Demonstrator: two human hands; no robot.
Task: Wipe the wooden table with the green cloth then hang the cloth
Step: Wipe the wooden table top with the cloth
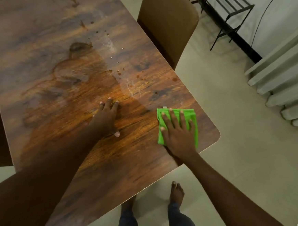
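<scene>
The green cloth (176,114), folded into a flat pad, is laid on the wooden worktop (52,67) close to its rounded near right corner. It is pressed down by the right hand (177,137), whose fingers (171,116) are held straight and spread apart across the fabric, not curled round it. Green is seen between them and along both sides of the palm.

To the left of the cloth, apart from it, the left hand (107,119) is rested flat on the bare wood. Its fingers (114,104) are straight and slightly spread, the thumb is stretched out on the side nearer the cloth, and nothing is held.

Beyond the cloth, farther up the worktop, a pale smeared streak (130,85) is seen, and past it a scatter of dark droplets (119,72). Farther beyond the cloth, a brown chair (169,22) is set at the worktop's edge. Well to the right of the cloth, pale pleated folds (285,84) are seen above the light floor. Far beyond the cloth and to the right, a black metal rack (229,15) is stood by the wall. Nearer than the cloth, a bare foot (176,192) is planted on the floor beside the worktop's near edge.
</scene>
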